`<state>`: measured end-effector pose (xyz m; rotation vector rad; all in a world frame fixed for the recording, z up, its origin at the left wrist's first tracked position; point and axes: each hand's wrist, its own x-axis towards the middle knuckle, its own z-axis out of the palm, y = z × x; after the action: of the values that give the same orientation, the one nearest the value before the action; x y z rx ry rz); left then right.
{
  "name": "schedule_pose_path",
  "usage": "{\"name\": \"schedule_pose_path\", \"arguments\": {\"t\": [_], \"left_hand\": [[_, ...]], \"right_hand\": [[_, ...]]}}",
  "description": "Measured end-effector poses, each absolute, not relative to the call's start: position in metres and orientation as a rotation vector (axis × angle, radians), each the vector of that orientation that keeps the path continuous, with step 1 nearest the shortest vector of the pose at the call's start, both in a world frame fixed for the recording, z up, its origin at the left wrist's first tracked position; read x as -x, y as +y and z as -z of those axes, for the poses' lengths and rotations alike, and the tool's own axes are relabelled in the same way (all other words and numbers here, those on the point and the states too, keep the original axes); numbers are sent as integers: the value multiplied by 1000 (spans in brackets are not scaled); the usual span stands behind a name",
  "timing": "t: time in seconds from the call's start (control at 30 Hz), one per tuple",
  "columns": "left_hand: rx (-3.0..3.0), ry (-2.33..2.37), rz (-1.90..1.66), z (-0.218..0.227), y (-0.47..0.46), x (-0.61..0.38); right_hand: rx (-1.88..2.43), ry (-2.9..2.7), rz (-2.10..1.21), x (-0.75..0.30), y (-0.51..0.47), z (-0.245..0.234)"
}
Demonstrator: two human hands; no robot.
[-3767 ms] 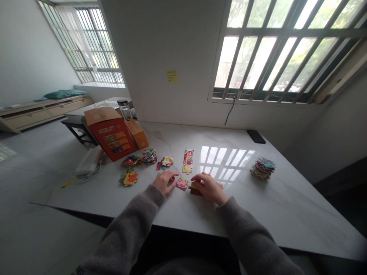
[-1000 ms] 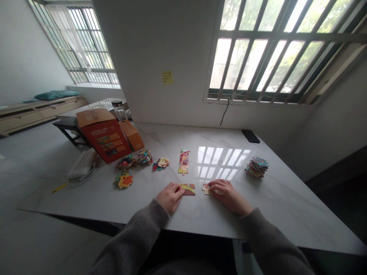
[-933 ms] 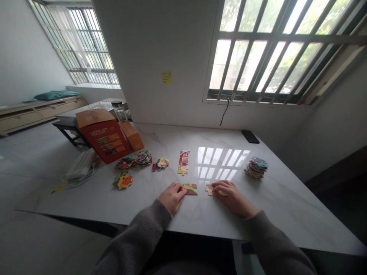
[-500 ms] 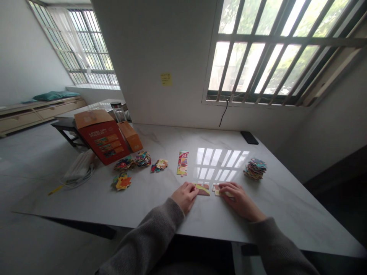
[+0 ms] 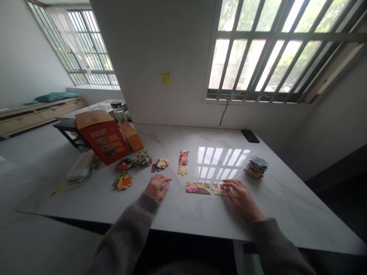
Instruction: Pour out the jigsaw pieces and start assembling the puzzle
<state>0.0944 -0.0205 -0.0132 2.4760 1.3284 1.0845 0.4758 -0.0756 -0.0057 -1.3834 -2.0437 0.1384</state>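
My left hand [image 5: 157, 187] rests open on the marble table [image 5: 183, 215], its fingers apart and touching nothing, just right of the loose jigsaw pieces. A short row of joined pink, yellow and brown jigsaw pieces [image 5: 197, 187] lies flat in front of me. My right hand [image 5: 239, 196] sits to its right, fingers over a cream-and-orange jigsaw piece [image 5: 220, 189]. That piece lies close to the row's end. A tall assembled puzzle strip [image 5: 182, 162] lies farther back.
Loose piece heaps [image 5: 125, 163] lie left, and a stack of pieces [image 5: 256, 167] stands right. Behind them are a red-orange puzzle box [image 5: 101, 138], its flap [image 5: 130, 136], a glass jar [image 5: 118, 111], a phone [image 5: 250, 136] and a white cable bundle [image 5: 82, 166].
My left hand has moved left, away from the row, uncovering its pink piece. The row now lies closer to the right-hand piece, and my right hand has shifted slightly right.
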Motion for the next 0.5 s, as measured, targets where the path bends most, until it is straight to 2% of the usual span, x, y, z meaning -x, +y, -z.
{"name": "schedule_pose_path", "arguments": {"t": [0.23,0.5], "left_hand": [[-2369,1294,-1072,15,-20,-83],[-2648,949,-849,14,-50,-154]], "right_hand": [[1475,-2103,-8,-470,-74,16],[1484,-2261,-62,-459,-70,15]]}}
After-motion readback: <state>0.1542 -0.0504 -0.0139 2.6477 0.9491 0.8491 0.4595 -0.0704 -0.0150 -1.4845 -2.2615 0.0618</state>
